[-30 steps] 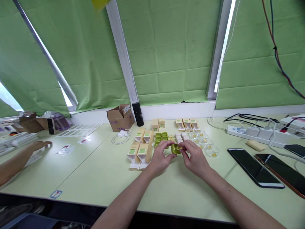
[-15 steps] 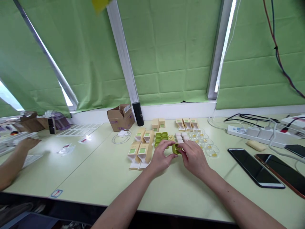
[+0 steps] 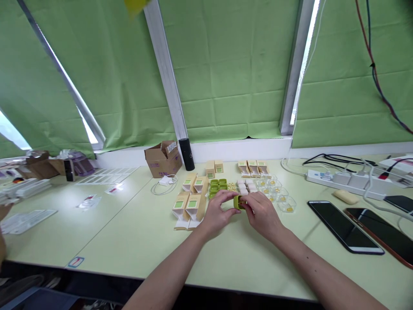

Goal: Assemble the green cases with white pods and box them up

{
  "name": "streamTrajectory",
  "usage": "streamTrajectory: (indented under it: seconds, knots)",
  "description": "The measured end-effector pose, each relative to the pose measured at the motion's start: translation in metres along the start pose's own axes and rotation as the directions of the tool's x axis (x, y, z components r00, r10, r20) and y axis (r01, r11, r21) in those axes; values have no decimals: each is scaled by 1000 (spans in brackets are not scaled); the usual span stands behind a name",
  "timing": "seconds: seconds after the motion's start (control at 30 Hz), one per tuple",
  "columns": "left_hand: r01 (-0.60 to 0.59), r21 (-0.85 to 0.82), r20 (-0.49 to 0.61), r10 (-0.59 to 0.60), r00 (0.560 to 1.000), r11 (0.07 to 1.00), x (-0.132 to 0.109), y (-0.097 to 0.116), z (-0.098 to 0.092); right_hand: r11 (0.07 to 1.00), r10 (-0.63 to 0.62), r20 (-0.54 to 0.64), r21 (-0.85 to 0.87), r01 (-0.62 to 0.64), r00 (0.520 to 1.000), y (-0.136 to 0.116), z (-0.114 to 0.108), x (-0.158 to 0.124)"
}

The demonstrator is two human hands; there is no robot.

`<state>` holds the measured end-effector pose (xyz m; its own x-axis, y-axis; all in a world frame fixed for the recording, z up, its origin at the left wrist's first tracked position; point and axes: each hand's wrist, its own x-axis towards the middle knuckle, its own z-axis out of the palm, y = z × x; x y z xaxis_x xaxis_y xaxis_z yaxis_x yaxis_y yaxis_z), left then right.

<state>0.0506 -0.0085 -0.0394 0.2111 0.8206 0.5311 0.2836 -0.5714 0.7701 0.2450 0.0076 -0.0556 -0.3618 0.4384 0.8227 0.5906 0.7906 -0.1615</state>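
My left hand [image 3: 217, 213] and my right hand [image 3: 263, 213] meet over the pale green table [image 3: 135, 232], both pinching a small green plastic case [image 3: 238, 201] between their fingertips. Just beyond lie several more green cases [image 3: 218, 185], small white pieces [image 3: 244, 185] and clear trays with yellow dots [image 3: 274, 191]. To the left of my left hand stand beige cartons with green labels [image 3: 190, 202].
A brown cardboard box [image 3: 163, 158] and a black cylinder [image 3: 186, 154] stand at the back. Two phones [image 3: 346, 226] lie at right, near a white power strip [image 3: 345, 178] with cables. Another person's hand [image 3: 4, 211] shows at the far left beside white packets [image 3: 27, 219].
My hands have turned the green case and closed tighter on it. The other person's arm at far left has drawn back almost out of view.
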Motion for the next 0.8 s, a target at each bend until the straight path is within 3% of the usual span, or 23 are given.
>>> streamTrajectory:
  seconds: [0.57,0.8]
  knots:
    - [83,-64,23,-81,996,995,1,2,-1,995,-19,20,94,17,1000,6,5,-4]
    - [116,-82,-2,-117,993,990,2,3,-2,995,-2,75,102,-6,997,4,-2,0]
